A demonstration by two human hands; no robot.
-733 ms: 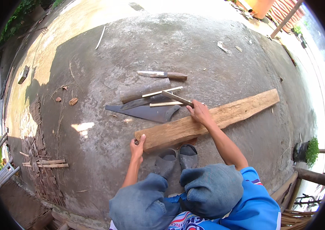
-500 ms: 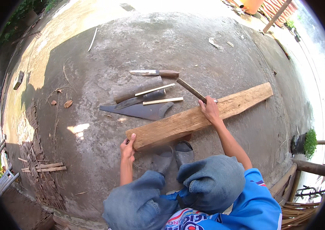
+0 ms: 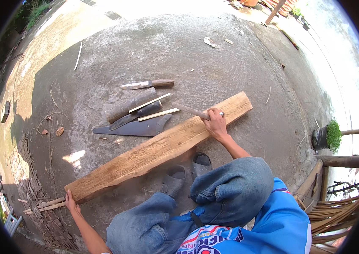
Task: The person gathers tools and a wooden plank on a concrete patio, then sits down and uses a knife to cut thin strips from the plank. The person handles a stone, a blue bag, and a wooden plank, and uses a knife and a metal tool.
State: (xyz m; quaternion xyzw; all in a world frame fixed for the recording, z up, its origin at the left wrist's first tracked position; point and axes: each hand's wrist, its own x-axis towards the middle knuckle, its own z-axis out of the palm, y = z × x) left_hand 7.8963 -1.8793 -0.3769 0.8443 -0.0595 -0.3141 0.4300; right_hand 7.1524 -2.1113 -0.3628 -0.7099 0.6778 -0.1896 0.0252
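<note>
A long, thick wooden plank (image 3: 154, 148) lies slantwise in front of my legs, its right end farther away. My left hand (image 3: 72, 202) grips the near left end, thumb along the end face and the other fingers mostly hidden. My right hand (image 3: 216, 125) is closed around a straight, brownish-grey bar-like tool (image 3: 190, 109) and rests on the plank's upper side. A small shiny spot shows at those fingers; I cannot tell whether it is a ring or part of the tool. The tool's free end points left, over the concrete beyond the plank.
Beyond the plank lie a hand saw blade (image 3: 133, 128), a sheathed-looking dark blade (image 3: 135, 115), a grey tube-like piece (image 3: 130, 105), two pale strips and a wooden-handled knife (image 3: 147, 84). Woven bamboo scraps (image 3: 39, 211) lie at left. A potted plant (image 3: 328, 136) stands at right.
The plank has slid to the left, with my left hand moving out along with its end. The right-hand tool has tilted flatter. The whole view has shifted slightly.
</note>
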